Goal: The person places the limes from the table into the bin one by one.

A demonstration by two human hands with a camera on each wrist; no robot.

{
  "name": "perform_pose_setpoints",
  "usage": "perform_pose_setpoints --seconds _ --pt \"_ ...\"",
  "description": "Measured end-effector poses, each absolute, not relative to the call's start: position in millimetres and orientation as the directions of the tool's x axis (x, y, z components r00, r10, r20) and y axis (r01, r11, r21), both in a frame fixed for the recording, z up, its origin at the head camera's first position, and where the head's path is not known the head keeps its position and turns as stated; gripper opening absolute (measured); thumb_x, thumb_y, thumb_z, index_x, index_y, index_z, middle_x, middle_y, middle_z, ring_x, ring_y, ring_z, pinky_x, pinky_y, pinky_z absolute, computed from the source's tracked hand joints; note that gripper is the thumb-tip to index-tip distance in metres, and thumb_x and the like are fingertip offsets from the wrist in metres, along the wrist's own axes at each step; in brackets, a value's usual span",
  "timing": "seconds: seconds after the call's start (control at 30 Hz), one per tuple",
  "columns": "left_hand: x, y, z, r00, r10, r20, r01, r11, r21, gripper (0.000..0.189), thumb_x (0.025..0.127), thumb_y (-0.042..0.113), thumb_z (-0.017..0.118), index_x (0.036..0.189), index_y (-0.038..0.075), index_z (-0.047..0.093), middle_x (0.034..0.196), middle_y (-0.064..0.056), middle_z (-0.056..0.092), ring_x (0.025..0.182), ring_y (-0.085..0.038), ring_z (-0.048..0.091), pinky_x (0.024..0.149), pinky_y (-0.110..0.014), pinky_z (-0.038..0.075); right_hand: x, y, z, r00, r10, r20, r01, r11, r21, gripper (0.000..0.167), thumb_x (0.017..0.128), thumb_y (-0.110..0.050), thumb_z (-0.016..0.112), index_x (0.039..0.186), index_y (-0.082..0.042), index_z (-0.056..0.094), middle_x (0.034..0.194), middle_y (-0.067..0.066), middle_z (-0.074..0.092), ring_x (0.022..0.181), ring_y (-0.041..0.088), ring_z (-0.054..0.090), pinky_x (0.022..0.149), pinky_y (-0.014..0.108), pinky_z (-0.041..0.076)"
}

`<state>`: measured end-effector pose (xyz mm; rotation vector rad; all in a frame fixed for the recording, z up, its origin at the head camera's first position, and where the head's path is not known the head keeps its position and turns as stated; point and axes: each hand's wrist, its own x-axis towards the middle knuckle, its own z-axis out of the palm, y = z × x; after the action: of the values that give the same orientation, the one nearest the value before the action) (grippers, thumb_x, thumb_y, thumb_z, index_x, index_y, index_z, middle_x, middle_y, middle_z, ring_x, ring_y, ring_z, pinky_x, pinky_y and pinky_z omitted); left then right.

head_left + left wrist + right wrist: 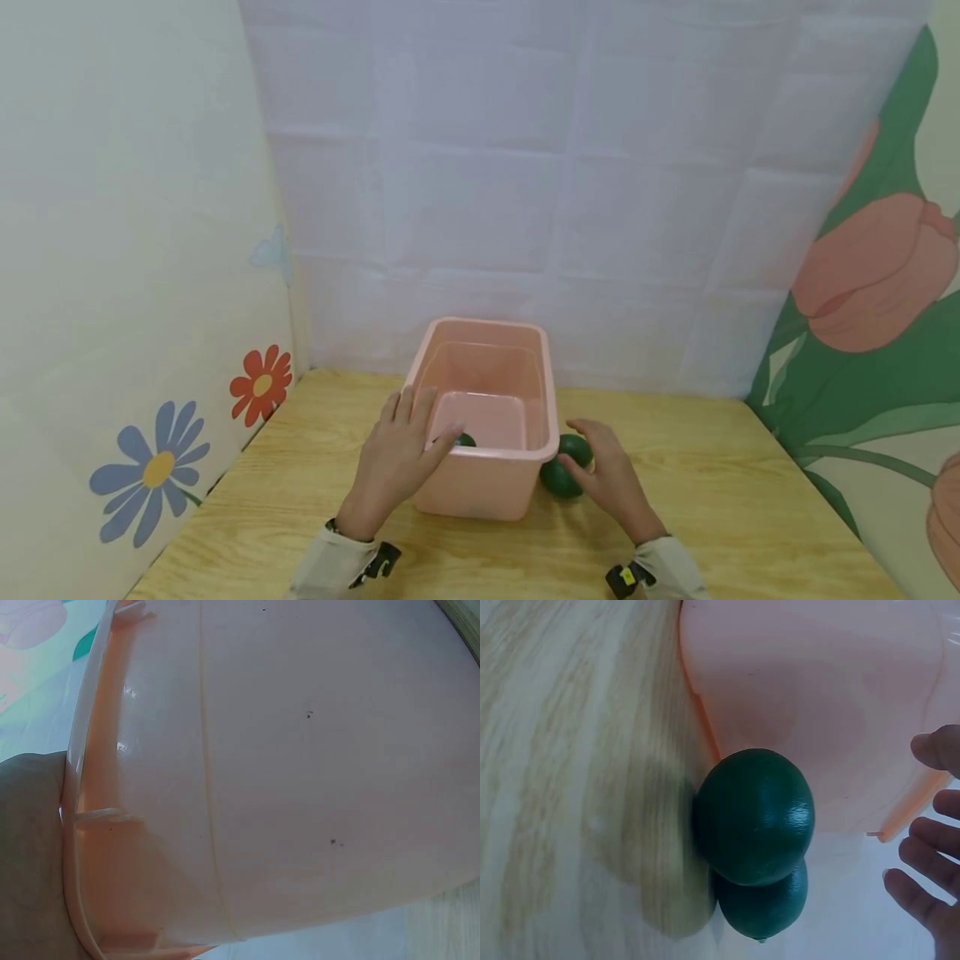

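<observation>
A pink plastic bin stands upright on the wooden table. My left hand lies over its front left rim with the fingers extended; the left wrist view shows part of that hand against the rim and the bin's outer wall. Inside, a dark green rounded object peeks above the front rim. Two smooth dark green fruit-like objects, a nearer one and a farther one, sit beside the bin's right wall. My right hand hovers by them, fingers spread, apart from them in the right wrist view.
The wooden table extends to both sides of the bin. A white creased sheet hangs behind it. Flower-printed panels stand on the left and right.
</observation>
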<state>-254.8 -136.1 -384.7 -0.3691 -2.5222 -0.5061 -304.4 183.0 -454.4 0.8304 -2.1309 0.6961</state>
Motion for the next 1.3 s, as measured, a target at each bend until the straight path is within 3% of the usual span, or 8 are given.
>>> perform_pose_setpoints --seconds 0.33,0.63,0.83,1.07,1.3 --pt "-255.0 -136.9 -385.1 -0.826 0.151 0.543 0.351 0.892 0.286 0.074 0.097 0.056 0.054 0.147 0.002 0.046 0.147 -0.032 0.042 0.137 -0.054 0.035 0.102 -0.064 0.04 -306.8 179.7 -467.2 -0.556 -0.364 0.747 -0.741 0.624 -0.247 0.049 0.076 -0.007 0.085 0.118 0.003 0.062 0.114 0.017 0.066 0.108 0.035 0.061 0.088 0.052 0.051" --pt "-254.5 -137.2 -385.4 -0.82 0.157 0.55 0.356 0.893 0.275 0.074 0.097 0.056 0.055 0.146 0.001 0.047 0.145 -0.034 0.043 0.136 -0.054 0.036 0.102 -0.064 0.04 -300.6 175.1 -475.7 -0.684 -0.346 0.643 -0.654 0.68 -0.331 0.048 0.076 -0.011 0.087 0.118 -0.004 0.064 0.117 0.013 0.065 0.111 0.033 0.06 0.091 0.051 0.051" --pt "-254.6 -136.9 -385.1 -0.826 0.155 0.543 0.352 0.893 0.28 0.074 0.097 0.056 0.055 0.147 0.001 0.046 0.147 -0.032 0.042 0.137 -0.054 0.035 0.103 -0.064 0.038 -300.4 172.9 -477.5 -0.731 -0.322 0.602 -0.605 0.714 -0.353 0.049 0.075 -0.013 0.088 0.117 -0.003 0.065 0.118 0.015 0.063 0.111 0.034 0.059 0.09 0.052 0.052" --pt "-254.8 -136.7 -384.7 -0.839 0.148 0.524 0.341 0.893 0.294 0.075 0.097 0.057 0.054 0.148 0.002 0.045 0.149 -0.032 0.041 0.138 -0.053 0.034 0.104 -0.064 0.038 -300.2 172.9 -476.1 -0.833 -0.314 0.456 -0.52 0.728 -0.447 0.048 0.077 -0.019 0.087 0.118 -0.006 0.065 0.121 0.015 0.06 0.114 0.035 0.056 0.091 0.054 0.05" --pt "-254.1 -136.3 -383.5 -0.844 0.146 0.515 0.337 0.893 0.299 0.075 0.097 0.057 0.054 0.148 0.002 0.045 0.149 -0.032 0.04 0.139 -0.053 0.033 0.105 -0.064 0.037 -300.5 172.6 -476.0 -0.851 -0.336 0.403 -0.5 0.751 -0.43 0.049 0.076 -0.019 0.088 0.116 -0.005 0.064 0.118 0.015 0.058 0.11 0.035 0.056 0.086 0.054 0.052"
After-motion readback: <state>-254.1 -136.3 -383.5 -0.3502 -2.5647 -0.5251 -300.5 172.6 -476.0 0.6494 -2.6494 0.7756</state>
